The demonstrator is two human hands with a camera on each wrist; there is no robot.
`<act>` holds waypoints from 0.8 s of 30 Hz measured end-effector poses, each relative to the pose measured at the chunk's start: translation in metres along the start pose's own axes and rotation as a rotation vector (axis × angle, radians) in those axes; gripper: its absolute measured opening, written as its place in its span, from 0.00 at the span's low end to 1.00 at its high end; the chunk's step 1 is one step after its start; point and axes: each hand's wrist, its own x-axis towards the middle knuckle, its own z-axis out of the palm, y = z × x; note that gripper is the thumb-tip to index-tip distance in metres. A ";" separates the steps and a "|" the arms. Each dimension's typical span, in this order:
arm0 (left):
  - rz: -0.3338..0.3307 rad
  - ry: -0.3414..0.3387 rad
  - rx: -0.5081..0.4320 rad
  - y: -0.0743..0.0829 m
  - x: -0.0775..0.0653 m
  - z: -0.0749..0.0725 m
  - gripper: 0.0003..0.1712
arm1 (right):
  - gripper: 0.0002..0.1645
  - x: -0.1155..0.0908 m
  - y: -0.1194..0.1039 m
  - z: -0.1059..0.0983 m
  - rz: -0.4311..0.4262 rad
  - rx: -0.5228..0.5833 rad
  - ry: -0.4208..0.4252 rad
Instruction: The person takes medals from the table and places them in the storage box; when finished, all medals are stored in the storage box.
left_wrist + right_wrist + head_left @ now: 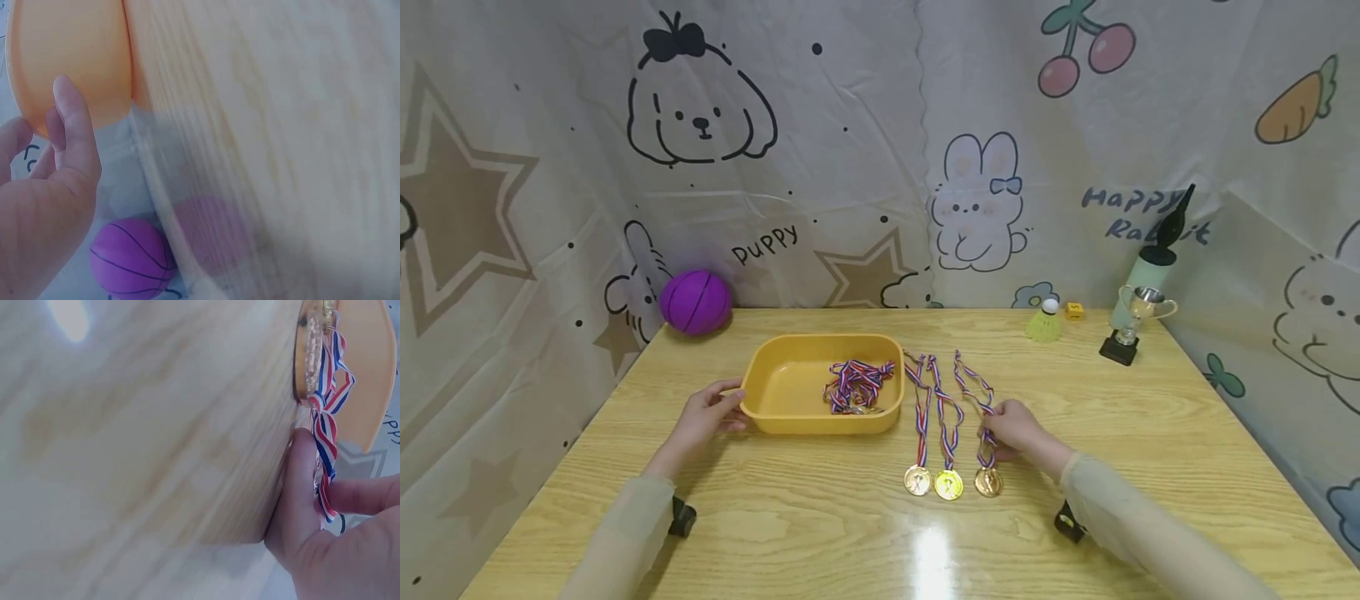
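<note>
We are pinching the striped ribbon point(327, 434) of the rightmost medal point(988, 482) with our right hand point(1017, 427); that medal is lying on the table point(790, 517) beside two other medals point(948, 484). Our left hand point(703, 414), fingers loosely extended, is touching the yellow tray point(820, 425), where bunched ribbons point(859, 382) are lying. Beyond, a purple ball point(696, 302) is resting.

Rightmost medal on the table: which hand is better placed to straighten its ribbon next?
Probably the right hand: it pinches the striped ribbon of that medal, whereas the left hand is away at the left end of the yellow tray.
</note>
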 end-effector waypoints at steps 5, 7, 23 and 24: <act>-0.002 -0.001 0.006 -0.001 0.000 0.000 0.29 | 0.09 -0.001 0.001 -0.005 0.026 0.106 -0.038; -0.003 -0.001 0.006 -0.001 0.001 0.000 0.29 | 0.08 -0.001 0.000 -0.006 0.035 0.130 -0.049; -0.006 -0.001 0.010 0.000 0.000 0.000 0.29 | 0.09 0.001 0.004 -0.013 0.026 0.191 -0.126; -0.007 -0.001 0.010 0.001 0.000 0.000 0.29 | 0.09 0.001 0.004 -0.013 0.027 0.198 -0.127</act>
